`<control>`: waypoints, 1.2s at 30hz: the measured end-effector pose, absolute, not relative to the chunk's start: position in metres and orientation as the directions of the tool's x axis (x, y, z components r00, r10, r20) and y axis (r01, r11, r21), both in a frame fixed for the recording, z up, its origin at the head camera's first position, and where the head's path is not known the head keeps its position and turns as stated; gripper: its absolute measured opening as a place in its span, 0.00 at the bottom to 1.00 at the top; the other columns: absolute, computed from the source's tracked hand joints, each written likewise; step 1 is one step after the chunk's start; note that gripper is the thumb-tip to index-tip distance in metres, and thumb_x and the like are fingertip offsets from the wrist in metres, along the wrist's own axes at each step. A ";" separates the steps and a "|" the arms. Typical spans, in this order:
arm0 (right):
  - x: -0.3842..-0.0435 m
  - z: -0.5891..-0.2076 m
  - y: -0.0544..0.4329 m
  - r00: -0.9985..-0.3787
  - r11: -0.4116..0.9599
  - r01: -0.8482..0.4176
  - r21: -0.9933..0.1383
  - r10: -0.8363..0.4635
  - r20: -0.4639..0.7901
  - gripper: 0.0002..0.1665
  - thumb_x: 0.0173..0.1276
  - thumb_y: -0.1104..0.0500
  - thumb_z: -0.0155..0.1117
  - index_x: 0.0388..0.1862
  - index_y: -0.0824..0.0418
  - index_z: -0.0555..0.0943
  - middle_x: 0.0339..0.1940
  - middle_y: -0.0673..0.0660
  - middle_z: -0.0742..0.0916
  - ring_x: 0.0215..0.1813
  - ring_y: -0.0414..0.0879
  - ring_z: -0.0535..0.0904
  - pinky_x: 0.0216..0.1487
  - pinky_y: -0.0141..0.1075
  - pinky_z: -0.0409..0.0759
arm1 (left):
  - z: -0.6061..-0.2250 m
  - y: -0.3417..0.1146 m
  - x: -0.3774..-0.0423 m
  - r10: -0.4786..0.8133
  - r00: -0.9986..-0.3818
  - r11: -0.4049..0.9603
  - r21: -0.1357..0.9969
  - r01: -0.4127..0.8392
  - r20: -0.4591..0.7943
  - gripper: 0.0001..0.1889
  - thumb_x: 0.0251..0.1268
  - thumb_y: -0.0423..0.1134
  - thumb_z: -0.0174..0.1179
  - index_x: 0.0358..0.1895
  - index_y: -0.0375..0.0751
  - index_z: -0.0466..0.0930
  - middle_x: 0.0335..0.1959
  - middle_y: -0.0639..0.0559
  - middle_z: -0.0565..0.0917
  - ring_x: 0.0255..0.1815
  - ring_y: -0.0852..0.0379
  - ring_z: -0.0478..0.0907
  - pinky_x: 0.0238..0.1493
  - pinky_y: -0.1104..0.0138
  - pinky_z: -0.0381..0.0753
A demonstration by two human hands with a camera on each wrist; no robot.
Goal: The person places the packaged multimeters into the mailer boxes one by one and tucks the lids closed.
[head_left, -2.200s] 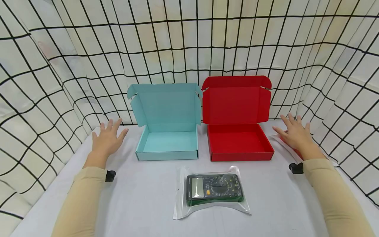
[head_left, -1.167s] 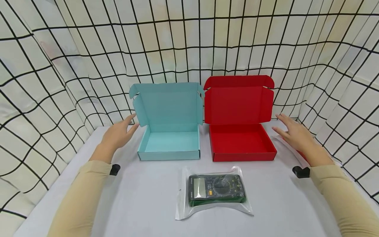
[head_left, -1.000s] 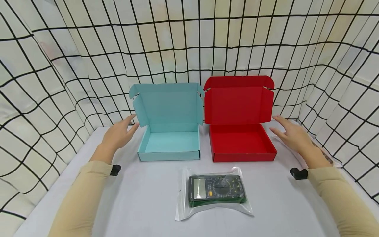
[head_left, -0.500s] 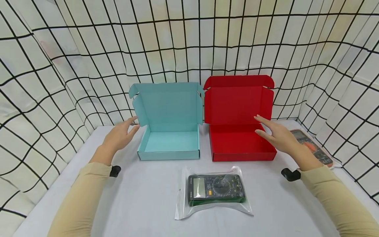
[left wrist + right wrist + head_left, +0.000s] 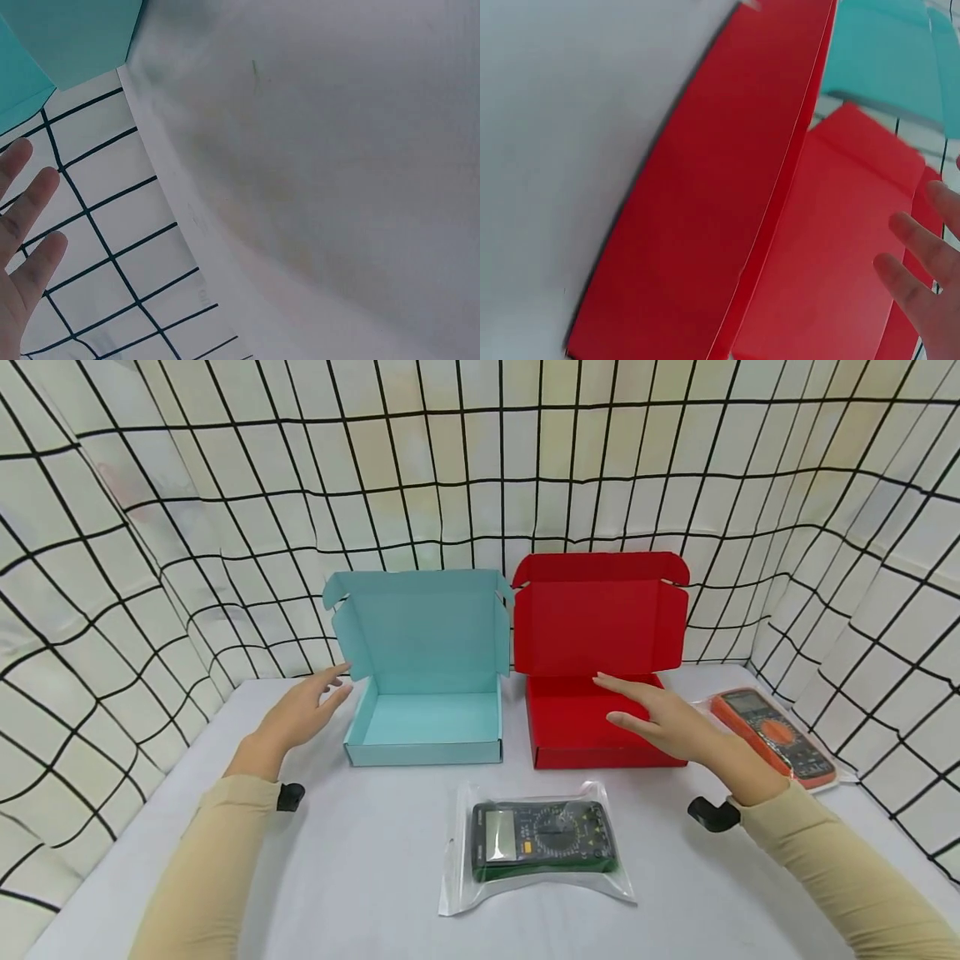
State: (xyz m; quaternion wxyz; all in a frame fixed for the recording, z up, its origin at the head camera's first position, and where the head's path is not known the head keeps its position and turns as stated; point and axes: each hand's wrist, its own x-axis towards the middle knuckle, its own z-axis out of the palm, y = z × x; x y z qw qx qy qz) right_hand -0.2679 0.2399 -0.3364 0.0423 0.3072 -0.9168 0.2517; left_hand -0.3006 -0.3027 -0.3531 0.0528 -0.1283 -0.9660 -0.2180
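My left hand (image 5: 296, 714) hovers beside the left wall of a light blue cardboard box (image 5: 422, 754), fingers extended and holding nothing. Over the red cardboard box (image 5: 609, 758) my right hand (image 5: 667, 720) is held with loose, spread fingers, also holding nothing. Both boxes have their lids raised, and no item shows inside them. A black multimeter (image 5: 542, 839) in a clear plastic bag lies in front of the boxes. To the right of the red box rests an orange multimeter (image 5: 776, 735) in a clear bag, partly behind my right forearm.
A white cloth covers the table (image 5: 360, 860). White fabric walls (image 5: 450, 460) with a black grid stand behind the boxes and along both sides, close to the raised lids and the orange multimeter.
My right hand has moved left from above the orange multimeter to over the red box, uncovering that multimeter. My left hand has shifted right, toward the blue box. Boxes and black multimeter stay put.
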 end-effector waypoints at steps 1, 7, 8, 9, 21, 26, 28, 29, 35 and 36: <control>-0.267 -0.337 0.237 -0.801 0.674 -0.592 -0.442 -0.552 0.230 0.38 0.77 0.52 0.62 0.81 0.57 0.63 0.79 0.63 0.68 0.75 0.65 0.65 0.67 0.69 0.66 | -0.353 -0.304 -0.301 0.229 -0.961 0.869 0.412 0.274 0.154 0.35 0.84 0.60 0.38 0.82 0.41 0.55 0.69 0.30 0.71 0.68 0.30 0.68 0.62 0.35 0.69; -0.258 -0.341 0.221 -0.744 0.594 -0.650 -0.474 -0.624 0.240 0.36 0.74 0.58 0.65 0.78 0.60 0.68 0.75 0.62 0.74 0.73 0.63 0.69 0.66 0.63 0.72 | -0.358 -0.309 -0.301 0.238 -0.968 0.871 0.421 0.251 0.085 0.36 0.82 0.60 0.43 0.82 0.44 0.54 0.63 0.32 0.75 0.56 0.37 0.76 0.49 0.44 0.77; -0.256 -0.342 0.219 -0.736 0.583 -0.658 -0.477 -0.632 0.242 0.35 0.74 0.58 0.65 0.78 0.60 0.69 0.74 0.62 0.75 0.73 0.63 0.70 0.65 0.62 0.73 | -0.359 -0.309 -0.301 0.237 -0.969 0.872 0.424 0.244 0.070 0.36 0.82 0.61 0.43 0.83 0.44 0.53 0.62 0.32 0.75 0.54 0.38 0.76 0.47 0.46 0.77; -0.254 -0.343 0.217 -0.729 0.572 -0.663 -0.483 -0.640 0.243 0.35 0.73 0.59 0.66 0.77 0.60 0.70 0.73 0.61 0.76 0.72 0.63 0.71 0.65 0.62 0.74 | -0.360 -0.310 -0.300 0.234 -0.971 0.874 0.426 0.236 0.056 0.37 0.82 0.61 0.43 0.83 0.45 0.53 0.61 0.32 0.75 0.52 0.39 0.77 0.47 0.47 0.77; -0.236 -0.352 0.192 -0.674 0.494 -0.664 -0.561 -0.720 0.165 0.31 0.73 0.53 0.67 0.72 0.59 0.76 0.68 0.57 0.81 0.67 0.57 0.77 0.60 0.57 0.80 | -0.363 -0.310 -0.297 0.280 -0.960 0.880 0.405 0.249 -0.019 0.37 0.81 0.60 0.46 0.83 0.47 0.50 0.55 0.32 0.77 0.47 0.41 0.78 0.46 0.46 0.77; -0.228 -0.359 0.179 -0.655 0.527 -0.638 -0.561 -0.755 0.035 0.35 0.73 0.46 0.67 0.75 0.55 0.73 0.71 0.54 0.78 0.71 0.54 0.72 0.64 0.55 0.77 | -0.364 -0.312 -0.297 0.287 -0.957 0.870 0.430 0.243 -0.040 0.37 0.81 0.59 0.47 0.84 0.47 0.50 0.55 0.31 0.78 0.51 0.37 0.78 0.49 0.42 0.77; -0.225 -0.361 0.174 -0.637 0.539 -0.635 -0.554 -0.771 -0.021 0.38 0.72 0.42 0.66 0.77 0.52 0.71 0.73 0.51 0.76 0.73 0.51 0.69 0.67 0.54 0.74 | -0.364 -0.312 -0.296 0.294 -0.955 0.863 0.443 0.243 -0.048 0.36 0.81 0.58 0.47 0.84 0.47 0.50 0.56 0.30 0.77 0.53 0.35 0.77 0.50 0.40 0.76; -0.223 -0.363 0.172 -0.627 0.545 -0.638 -0.545 -0.778 -0.044 0.40 0.72 0.41 0.66 0.78 0.50 0.69 0.74 0.50 0.75 0.74 0.50 0.68 0.68 0.54 0.74 | -0.364 -0.312 -0.297 0.297 -0.954 0.860 0.448 0.245 -0.049 0.36 0.81 0.57 0.47 0.84 0.47 0.50 0.56 0.30 0.77 0.53 0.35 0.77 0.50 0.40 0.76; -0.213 -0.372 0.159 -0.586 0.578 -0.677 -0.455 -0.798 -0.140 0.48 0.68 0.34 0.67 0.82 0.43 0.61 0.79 0.49 0.67 0.77 0.47 0.62 0.69 0.52 0.73 | -0.366 -0.312 -0.298 0.302 -0.951 0.842 0.486 0.233 -0.068 0.36 0.81 0.55 0.48 0.84 0.46 0.49 0.57 0.29 0.76 0.49 0.41 0.79 0.51 0.42 0.76; -0.212 -0.374 0.157 -0.581 0.581 -0.683 -0.443 -0.799 -0.153 0.50 0.67 0.33 0.68 0.83 0.42 0.60 0.80 0.49 0.66 0.77 0.47 0.62 0.69 0.52 0.73 | -0.367 -0.313 -0.298 0.301 -0.951 0.840 0.491 0.229 -0.072 0.37 0.81 0.55 0.49 0.84 0.46 0.49 0.58 0.30 0.76 0.48 0.42 0.80 0.51 0.42 0.76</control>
